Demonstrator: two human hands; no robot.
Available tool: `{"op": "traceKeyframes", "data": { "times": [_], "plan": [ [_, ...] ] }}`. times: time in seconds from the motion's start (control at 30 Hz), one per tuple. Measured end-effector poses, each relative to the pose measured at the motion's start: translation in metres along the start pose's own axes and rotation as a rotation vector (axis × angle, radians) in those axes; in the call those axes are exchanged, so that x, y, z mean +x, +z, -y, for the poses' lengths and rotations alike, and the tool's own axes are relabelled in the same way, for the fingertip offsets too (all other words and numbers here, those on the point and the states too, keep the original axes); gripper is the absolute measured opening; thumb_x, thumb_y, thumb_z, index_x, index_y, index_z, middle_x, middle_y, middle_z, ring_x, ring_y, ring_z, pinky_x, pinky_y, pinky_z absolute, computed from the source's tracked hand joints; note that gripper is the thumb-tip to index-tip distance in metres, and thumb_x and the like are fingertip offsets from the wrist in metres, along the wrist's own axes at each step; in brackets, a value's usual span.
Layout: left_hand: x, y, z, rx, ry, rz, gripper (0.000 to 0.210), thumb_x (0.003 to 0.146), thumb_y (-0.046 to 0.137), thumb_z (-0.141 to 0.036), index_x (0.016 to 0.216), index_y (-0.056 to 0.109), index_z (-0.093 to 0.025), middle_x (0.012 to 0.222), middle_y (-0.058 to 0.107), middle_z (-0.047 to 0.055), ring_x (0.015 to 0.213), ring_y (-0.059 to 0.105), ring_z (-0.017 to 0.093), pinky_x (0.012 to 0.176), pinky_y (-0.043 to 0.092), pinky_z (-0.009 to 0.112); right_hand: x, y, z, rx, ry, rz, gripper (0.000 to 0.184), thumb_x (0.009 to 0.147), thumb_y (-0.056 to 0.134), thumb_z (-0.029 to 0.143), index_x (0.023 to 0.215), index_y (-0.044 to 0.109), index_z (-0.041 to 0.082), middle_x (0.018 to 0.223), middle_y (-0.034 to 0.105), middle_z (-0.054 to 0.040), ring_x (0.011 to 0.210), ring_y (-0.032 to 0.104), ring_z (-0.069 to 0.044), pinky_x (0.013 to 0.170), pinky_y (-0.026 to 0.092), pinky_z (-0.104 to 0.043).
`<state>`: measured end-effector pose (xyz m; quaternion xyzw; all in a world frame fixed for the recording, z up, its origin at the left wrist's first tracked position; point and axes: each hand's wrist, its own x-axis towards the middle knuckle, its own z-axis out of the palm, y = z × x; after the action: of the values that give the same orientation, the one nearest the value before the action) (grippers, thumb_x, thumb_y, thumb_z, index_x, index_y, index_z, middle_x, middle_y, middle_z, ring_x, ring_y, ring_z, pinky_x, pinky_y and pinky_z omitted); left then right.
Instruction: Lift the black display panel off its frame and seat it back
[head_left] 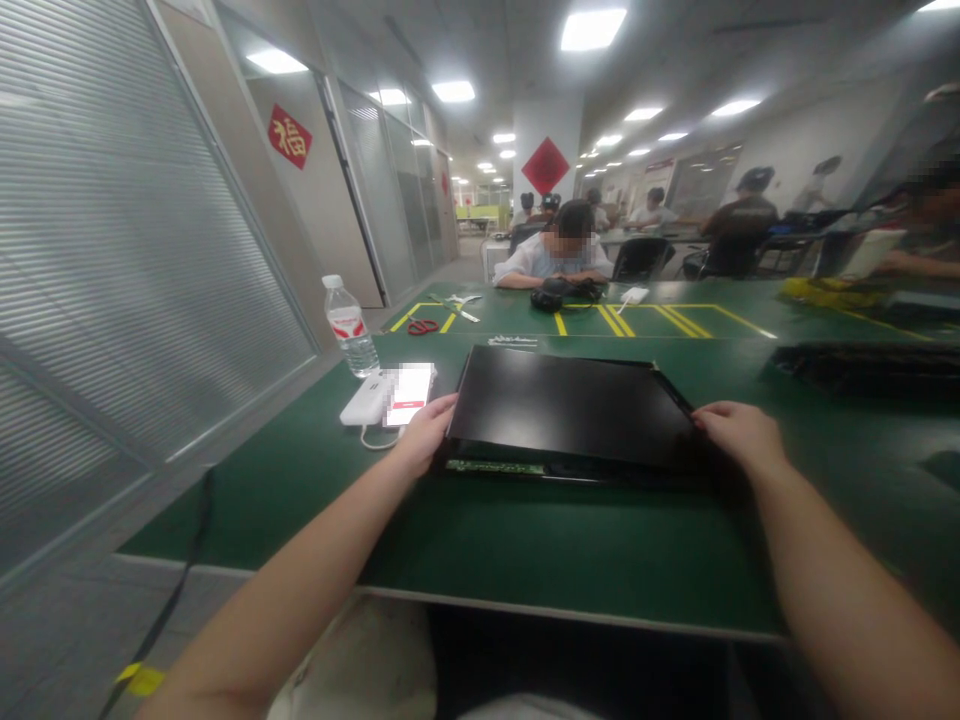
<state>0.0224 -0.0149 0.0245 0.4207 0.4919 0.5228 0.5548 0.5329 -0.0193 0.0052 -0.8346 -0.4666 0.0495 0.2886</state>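
A flat black display panel (570, 400) lies slightly tilted over a dark frame on the green table. A narrow green circuit board strip (495, 467) shows along the frame's near edge, below the panel. At the panel's left edge, my left hand (429, 430) is closed, its fingers gripping the side. My right hand (739, 432) pinches the right edge between thumb and fingers. Whether the right fingertips also touch the frame underneath I cannot tell. The panel hides most of the frame.
Left of the panel are a phone (409, 395), a white power bank (366, 400) with a cable, and a water bottle (349, 325). Red-handled scissors (423, 326) lie farther back. A black object (870, 370) sits at the right. Across the table (585, 560), a person (551, 255) leans forward.
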Motion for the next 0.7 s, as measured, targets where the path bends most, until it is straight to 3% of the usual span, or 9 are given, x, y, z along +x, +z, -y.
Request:
{"op": "traceKeyframes", "data": {
  "times": [0.17,0.3,0.43,0.57,0.7],
  "plan": [
    [-0.0033,-0.0001,-0.0022,0.063,0.045,0.0,0.033,0.082,0.1,-0.033,0.109,0.089,-0.018,0.101,0.09,0.009,0.104,0.085,0.028,0.094,0.068,0.037,-0.0021,-0.0024,0.003,0.006,-0.002,-0.013,0.019,0.081,0.073,0.035,0.086,0.09,0.028,0.095,0.085,-0.0121,0.092,0.079,-0.036,0.077,0.059,-0.042],
    [-0.0049,-0.0003,-0.0047,0.091,0.045,-0.004,0.029,0.078,0.091,-0.022,0.106,0.089,-0.018,0.098,0.09,0.008,0.099,0.085,0.028,0.088,0.067,0.035,-0.0032,-0.0038,0.0046,-0.009,0.009,0.011,0.022,0.083,0.072,0.035,0.09,0.091,0.028,0.099,0.085,-0.0132,0.095,0.079,-0.037,0.079,0.059,-0.044],
    [-0.0039,-0.0013,-0.0044,0.169,0.022,-0.021,0.046,0.065,0.071,-0.009,0.106,0.091,-0.02,0.091,0.088,0.005,0.09,0.083,0.028,0.078,0.065,0.035,-0.0029,-0.0025,0.0039,-0.016,-0.002,-0.003,0.022,0.084,0.071,0.036,0.09,0.091,0.027,0.099,0.085,-0.013,0.096,0.079,-0.037,0.079,0.059,-0.043],
    [-0.0008,-0.0033,-0.0007,0.227,0.014,-0.076,0.057,0.055,0.061,-0.012,0.102,0.091,-0.019,0.083,0.086,0.005,0.084,0.08,0.029,0.071,0.062,0.034,-0.001,-0.0005,0.0015,-0.023,0.0,-0.014,0.022,0.084,0.071,0.036,0.089,0.091,0.028,0.1,0.086,-0.0125,0.096,0.079,-0.037,0.078,0.058,-0.043],
    [0.0018,-0.0039,0.0035,0.196,0.064,-0.059,0.044,0.065,0.069,-0.021,0.103,0.091,-0.017,0.083,0.086,0.006,0.084,0.082,0.031,0.075,0.065,0.038,0.0007,-0.0013,0.0003,-0.007,-0.009,-0.016,0.02,0.082,0.073,0.037,0.087,0.091,0.028,0.096,0.085,-0.0124,0.092,0.078,-0.036,0.077,0.059,-0.043]
  ]
}}
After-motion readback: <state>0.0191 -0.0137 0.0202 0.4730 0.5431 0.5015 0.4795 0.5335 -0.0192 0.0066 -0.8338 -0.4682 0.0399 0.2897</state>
